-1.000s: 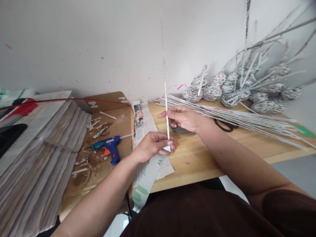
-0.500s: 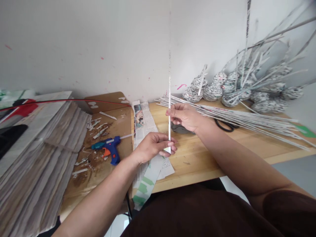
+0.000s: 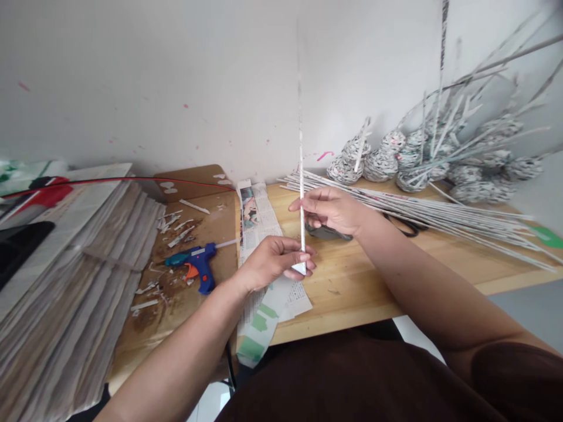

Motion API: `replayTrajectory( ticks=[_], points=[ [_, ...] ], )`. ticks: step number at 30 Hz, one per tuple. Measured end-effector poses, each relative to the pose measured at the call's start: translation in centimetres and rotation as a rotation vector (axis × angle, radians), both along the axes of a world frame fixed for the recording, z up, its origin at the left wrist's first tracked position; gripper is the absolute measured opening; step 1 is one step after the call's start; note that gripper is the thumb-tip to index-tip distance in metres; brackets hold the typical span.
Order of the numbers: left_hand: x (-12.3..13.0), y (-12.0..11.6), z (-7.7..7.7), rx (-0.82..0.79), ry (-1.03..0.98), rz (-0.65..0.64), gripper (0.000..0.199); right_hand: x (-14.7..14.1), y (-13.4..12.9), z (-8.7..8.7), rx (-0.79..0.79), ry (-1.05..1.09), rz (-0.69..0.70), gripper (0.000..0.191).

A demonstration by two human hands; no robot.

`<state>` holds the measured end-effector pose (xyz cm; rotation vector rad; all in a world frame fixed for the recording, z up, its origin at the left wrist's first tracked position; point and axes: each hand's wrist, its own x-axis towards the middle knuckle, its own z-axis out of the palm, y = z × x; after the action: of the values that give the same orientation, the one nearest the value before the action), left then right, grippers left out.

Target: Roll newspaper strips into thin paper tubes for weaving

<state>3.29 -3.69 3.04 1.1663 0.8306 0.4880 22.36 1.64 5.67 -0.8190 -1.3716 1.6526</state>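
Note:
A thin rolled newspaper tube [image 3: 301, 158] stands nearly upright in front of me, its top fading against the wall. My left hand [image 3: 272, 261] pinches its lower end between thumb and fingers. From there a loose paper strip with green patches [image 3: 264, 319] slants down over the table edge. Higher up, my right hand [image 3: 336, 210] has the tube between its thumb and fingertips, the index finger reaching past it. Below the right hand lies a dark grey object [image 3: 328, 231], partly hidden. Cut newspaper strips [image 3: 264, 211] lie flat behind my left hand.
A blue glue gun [image 3: 200, 266] rests among paper scraps on a brown board [image 3: 220, 217]. Stacked newspaper [image 3: 101, 264] stands at the left. To the right are a bundle of paper tubes [image 3: 422, 209], a black loop handle [image 3: 407, 228] and several woven paper shapes [image 3: 380, 161].
My right hand's fingers have shifted along the tube, with the index finger now stretched further left. The tube's top leans slightly left. My left hand keeps its hold.

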Motion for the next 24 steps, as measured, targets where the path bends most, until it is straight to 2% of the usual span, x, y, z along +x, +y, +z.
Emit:
replayTrajectory(
  ticks=[4, 9, 14, 18, 20, 22, 24],
  points=[
    [-0.02, 0.02, -0.01, 0.002, -0.004, -0.018, 0.033, -0.03, 0.05, -0.03, 0.004, 0.019, -0.146, 0.030],
    [0.01, 0.04, -0.07, 0.003, -0.010, 0.006, 0.033, 0.15, 0.04, -0.01, 0.013, -0.007, 0.020, 0.033],
    [-0.04, 0.13, -0.14, 0.013, -0.017, -0.022, 0.033, 0.27, 0.14, 0.02, 0.016, 0.037, -0.126, 0.030],
    [-0.07, 0.17, -0.17, 0.017, -0.022, -0.009, 0.033, 0.37, 0.15, 0.03, 0.035, -0.005, 0.014, 0.029],
    [-0.07, 0.13, -0.20, 0.018, -0.021, -0.019, 0.032, 0.34, 0.17, -0.03, 0.035, -0.010, -0.019, 0.027],
    [-0.06, 0.07, -0.22, 0.018, -0.021, -0.025, 0.032, 0.29, 0.20, -0.08, 0.033, 0.023, -0.109, 0.028],
    [-0.05, 0.03, -0.23, 0.020, -0.023, -0.021, 0.031, 0.30, 0.19, -0.09, 0.030, 0.037, -0.119, 0.030]
  ],
)
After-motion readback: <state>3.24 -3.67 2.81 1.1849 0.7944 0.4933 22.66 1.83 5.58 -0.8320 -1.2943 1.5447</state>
